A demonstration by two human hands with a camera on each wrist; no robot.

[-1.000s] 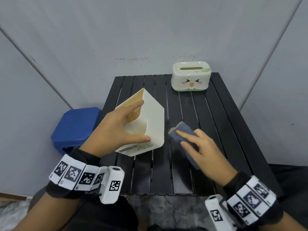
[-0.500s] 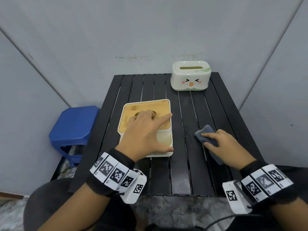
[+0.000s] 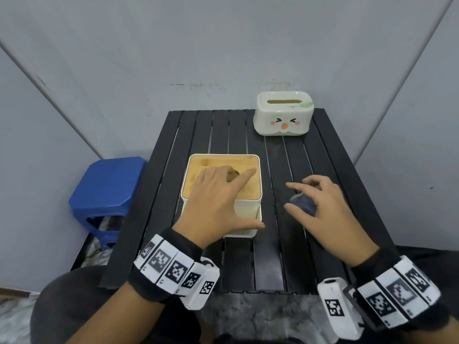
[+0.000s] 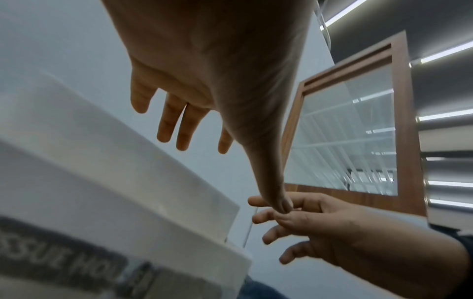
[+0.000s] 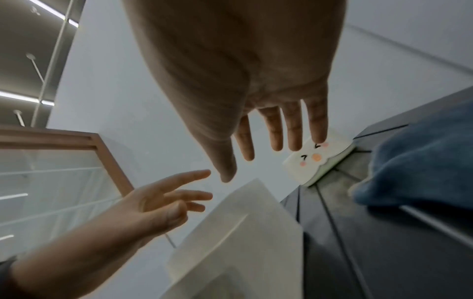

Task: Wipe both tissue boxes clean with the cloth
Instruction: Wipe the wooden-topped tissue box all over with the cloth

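The left hand (image 3: 218, 202) hovers, fingers spread, over the wood-lidded tissue box (image 3: 244, 167). Right of that box, the right hand (image 3: 325, 207), fingers spread, hangs above the blue cloth (image 3: 304, 205).

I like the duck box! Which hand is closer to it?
Right. The right hand is over the cloth, straight in front of the duck box; the left hand hovers over the other box, farther left.

The left hand (image 3: 218, 202) is spread flat, fingers straight and fanned, thumb stretched out to the side; the left wrist view shows its fingers extended with nothing between them. The right hand (image 3: 325, 207) hovers with fingers loosely splayed and slightly bent, thumb apart, palm down. Both forearms reach forward, each wrist wrapped in a black band carrying white marker blocks.
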